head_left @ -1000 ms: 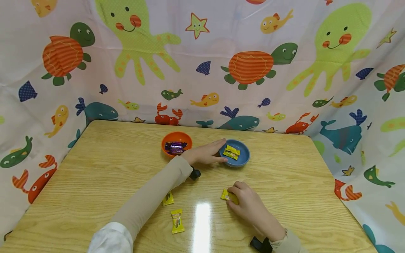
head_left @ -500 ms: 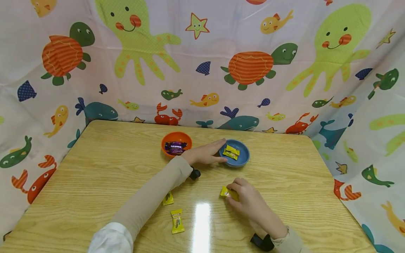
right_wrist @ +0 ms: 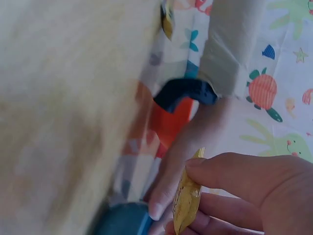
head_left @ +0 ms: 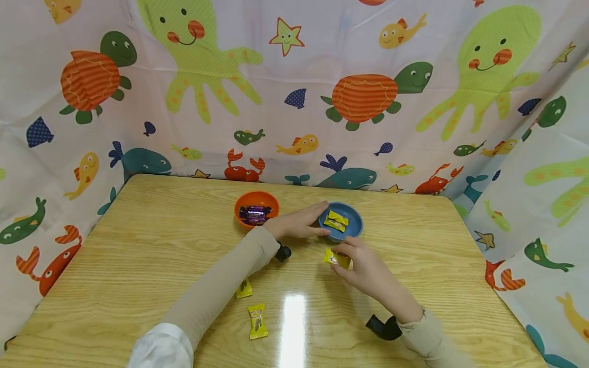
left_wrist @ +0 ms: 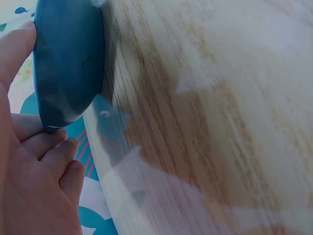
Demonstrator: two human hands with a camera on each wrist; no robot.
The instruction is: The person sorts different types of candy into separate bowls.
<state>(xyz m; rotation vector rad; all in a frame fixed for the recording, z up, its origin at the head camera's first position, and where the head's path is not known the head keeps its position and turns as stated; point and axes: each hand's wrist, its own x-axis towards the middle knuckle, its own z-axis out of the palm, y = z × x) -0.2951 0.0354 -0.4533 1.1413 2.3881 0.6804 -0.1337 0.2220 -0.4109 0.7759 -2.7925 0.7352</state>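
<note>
My left hand (head_left: 301,222) holds the left side of a blue bowl (head_left: 354,232), thumb and fingers spread along its rim. The bowl's outer wall (left_wrist: 71,63) fills the upper left of the left wrist view. Two yellow-wrapped candies (head_left: 337,221) lie inside the bowl. Just in front of it, my right hand (head_left: 365,263) pinches another yellow-wrapped candy (head_left: 332,258) between thumb and fingers. The right wrist view shows this pinched candy (right_wrist: 187,203) on edge, with the bowl (right_wrist: 122,220) beyond.
An orange bowl (head_left: 237,207) with purple-wrapped candies (head_left: 254,214) stands left of the blue bowl, behind the left wrist. On the wooden table (head_left: 138,255), one yellow candy (head_left: 257,322) lies near the front and another (head_left: 245,289) is partly hidden by the left sleeve (head_left: 216,286).
My right hand has taken the yellow candy from the table and moved it forward toward the blue bowl. The left hand stays on the bowl.
</note>
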